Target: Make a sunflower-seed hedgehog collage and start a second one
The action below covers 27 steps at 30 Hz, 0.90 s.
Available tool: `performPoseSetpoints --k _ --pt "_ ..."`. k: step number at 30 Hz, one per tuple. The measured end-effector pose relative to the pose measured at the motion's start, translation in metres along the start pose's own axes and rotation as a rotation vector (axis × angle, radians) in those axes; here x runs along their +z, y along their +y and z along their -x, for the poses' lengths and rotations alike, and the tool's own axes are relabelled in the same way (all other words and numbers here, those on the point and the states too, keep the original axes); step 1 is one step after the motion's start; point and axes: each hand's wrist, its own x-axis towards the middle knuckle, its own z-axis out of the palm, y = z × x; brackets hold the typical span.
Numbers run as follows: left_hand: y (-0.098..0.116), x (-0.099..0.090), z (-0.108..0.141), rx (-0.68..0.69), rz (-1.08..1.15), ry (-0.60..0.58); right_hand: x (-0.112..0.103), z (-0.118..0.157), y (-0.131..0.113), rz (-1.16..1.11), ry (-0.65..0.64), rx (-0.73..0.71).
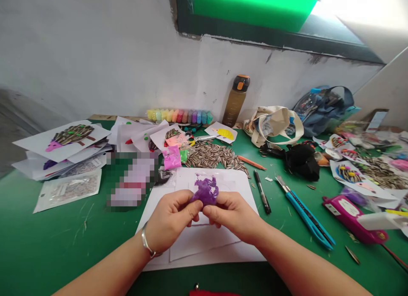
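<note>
Between my two hands is a small clear packet of purple clay (pixel 206 191), held above white paper sheets (pixel 210 245). My left hand (pixel 174 215), with a silver bracelet at its wrist, pinches the packet's lower left side. On the lower right side, the thumb and fingers of my right hand (pixel 237 215) close on it too. Both thumbs meet near its bottom edge. Just beyond the paper lie a pink clay packet (pixel 172 157) and a heap of striped sunflower seeds (pixel 210 155).
Left stands a stack of hedgehog pictures (pixel 73 136) beside a silvery packet (pixel 68 187). Right of the paper lie a black pen (pixel 262 192), blue tweezers (pixel 306 213) and a magenta device (pixel 353 219). A brown bottle (pixel 236 100) and a row of coloured clay packets (pixel 180 116) line the wall.
</note>
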Motion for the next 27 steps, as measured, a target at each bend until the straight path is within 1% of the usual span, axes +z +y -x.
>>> performPoseSetpoints --k 2,4,6,8,11,14,16,20,21,23,25,27 --pt "0.000 -0.001 0.000 0.017 -0.029 0.013 0.000 -0.001 -0.001 -0.089 -0.043 -0.042" --pt "0.000 -0.002 -0.001 0.024 -0.053 0.006 -0.002 -0.001 -0.001 -0.102 -0.055 -0.056" --pt "-0.001 -0.002 -0.001 0.011 -0.079 -0.020 -0.004 -0.001 -0.001 -0.023 -0.023 -0.025" --pt "-0.002 -0.003 -0.002 -0.008 -0.104 -0.063 -0.006 0.001 -0.001 0.064 -0.020 -0.020" --pt "-0.001 -0.003 -0.002 0.016 -0.147 -0.114 -0.008 0.002 -0.003 0.154 -0.050 -0.059" --pt "0.001 -0.002 -0.002 0.014 -0.121 -0.128 -0.006 0.002 -0.007 0.229 -0.051 -0.105" --pt "0.002 -0.001 -0.002 -0.026 -0.063 -0.129 -0.004 0.002 -0.010 0.191 -0.076 -0.110" --pt "0.000 0.000 -0.002 -0.061 -0.021 -0.102 -0.003 0.001 -0.012 -0.098 -0.190 -0.068" --pt "0.000 0.000 -0.002 -0.063 -0.024 -0.096 -0.004 0.001 -0.011 -0.139 -0.204 -0.058" --pt "-0.001 0.000 -0.002 -0.057 -0.030 -0.097 -0.005 0.000 -0.009 -0.128 -0.182 -0.015" --pt "-0.002 0.000 -0.002 -0.052 -0.023 -0.103 -0.007 0.000 -0.005 -0.056 -0.133 0.044" --pt "-0.001 -0.001 -0.002 -0.055 0.008 -0.112 -0.007 0.000 -0.003 -0.002 -0.124 0.059"
